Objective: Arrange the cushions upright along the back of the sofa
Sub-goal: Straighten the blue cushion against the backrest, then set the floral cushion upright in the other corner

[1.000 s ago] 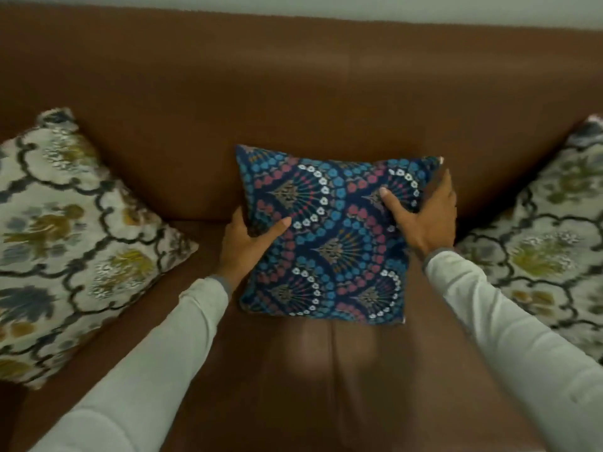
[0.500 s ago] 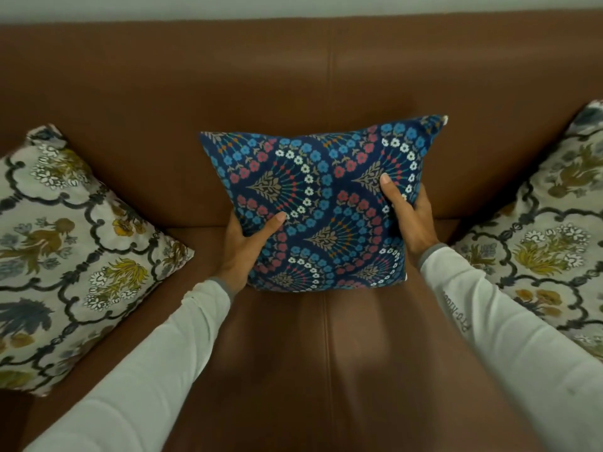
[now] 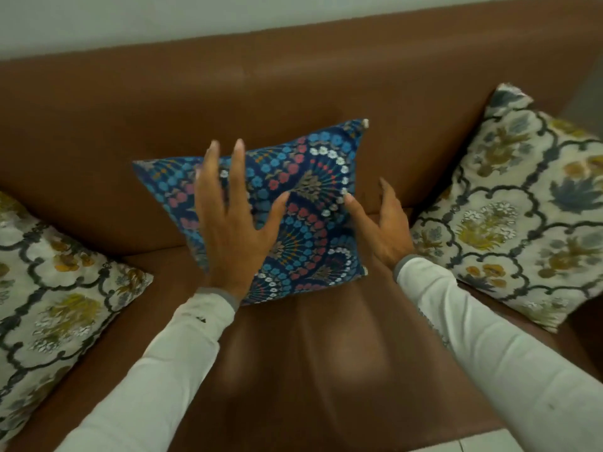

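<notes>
A blue patterned cushion point(image 3: 306, 203) leans upright against the brown sofa back point(image 3: 228, 109) in the middle of the seat. My left hand point(image 3: 231, 220) hovers in front of its left half with the fingers spread and nothing held. Beside the cushion's right edge my right hand point(image 3: 385, 226) is open too, its thumb close to the fabric. A cream floral cushion point(image 3: 528, 207) leans at the right end of the sofa. Another cream floral cushion point(image 3: 49, 305) lies slanted at the left end.
The brown leather seat point(image 3: 310, 353) stretches in front of the blue cushion. A pale wall point(image 3: 163, 17) rises behind the sofa. A strip of light floor point(image 3: 473, 446) shows at the bottom right.
Both hands have let go of the blue cushion and spread open. The cushion now rests against the sofa back. The view has shifted left and tilted.
</notes>
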### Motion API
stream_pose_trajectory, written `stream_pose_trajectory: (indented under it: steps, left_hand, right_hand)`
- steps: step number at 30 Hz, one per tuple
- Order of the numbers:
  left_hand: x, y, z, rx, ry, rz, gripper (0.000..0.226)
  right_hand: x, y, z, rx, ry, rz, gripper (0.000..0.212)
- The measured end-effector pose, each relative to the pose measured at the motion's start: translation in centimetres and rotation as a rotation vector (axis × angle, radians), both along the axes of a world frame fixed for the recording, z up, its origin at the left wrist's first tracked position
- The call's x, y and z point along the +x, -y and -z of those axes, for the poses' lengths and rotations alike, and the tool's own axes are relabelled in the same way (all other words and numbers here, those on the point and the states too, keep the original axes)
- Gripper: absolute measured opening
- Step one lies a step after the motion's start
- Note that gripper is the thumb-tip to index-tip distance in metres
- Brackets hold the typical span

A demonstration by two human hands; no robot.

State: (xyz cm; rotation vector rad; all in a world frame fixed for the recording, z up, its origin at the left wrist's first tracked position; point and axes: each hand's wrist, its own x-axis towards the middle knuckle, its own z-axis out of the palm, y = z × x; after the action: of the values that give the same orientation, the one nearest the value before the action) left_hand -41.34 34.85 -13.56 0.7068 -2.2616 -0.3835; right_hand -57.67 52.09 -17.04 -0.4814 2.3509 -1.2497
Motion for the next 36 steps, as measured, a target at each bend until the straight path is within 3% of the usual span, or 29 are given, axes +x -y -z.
stream_pose_trajectory:
  steps: [5, 9, 12, 14, 17, 21, 26, 30, 36]
  left_hand:
    - [-9.3, -7.8, -0.5, -0.118, 0.085, 0.222, 0.082]
    - [-14.8, -13.8, 0.8, -0.099, 0.171, 0.39, 0.084]
    - [-18.7, -17.1, 2.6, 0.047, 0.234, 0.489, 0.087]
    - [-21.1, -18.7, 3.8, 0.279, 0.271, 0.514, 0.094]
    - [-24.5, -20.0, 5.7, 0.666, 0.407, 0.502, 0.118]
    - [-28.9, -20.5, 7.7, 0.907, 0.514, 0.501, 0.136]
    - [-31.2, -21.7, 8.6, 0.836, 0.343, 0.53, 0.126]
    - [-30.2, -21.6, 8.8, 0.798, 0.174, 0.503, 0.121]
    - [-32.5, -21.3, 7.6, 0.789, 0.37, 0.605, 0.132]
  right_hand:
    - [-4.2, -8.5, -0.9, 0.362, -0.58, 0.123, 0.1]
    - [-9.6, -17.2, -2.4, 0.521, -0.704, 0.247, 0.103]
    - [-13.2, -23.4, -2.9, 0.531, -0.654, 0.381, 0.106]
    - [-15.2, -27.0, -2.8, 0.47, -0.547, 0.512, 0.114]
    - [-17.8, -31.4, -1.9, 0.215, -0.313, 0.64, 0.131]
    - [-20.3, -34.7, 0.3, -0.101, -0.014, 0.63, 0.153]
    - [-22.4, -34.8, 1.2, -0.263, -0.078, 0.481, 0.143]
    - [-23.5, -34.1, 0.6, -0.255, -0.135, 0.402, 0.142]
    - [-21.7, -34.7, 0.7, -0.137, -0.199, 0.494, 0.143]
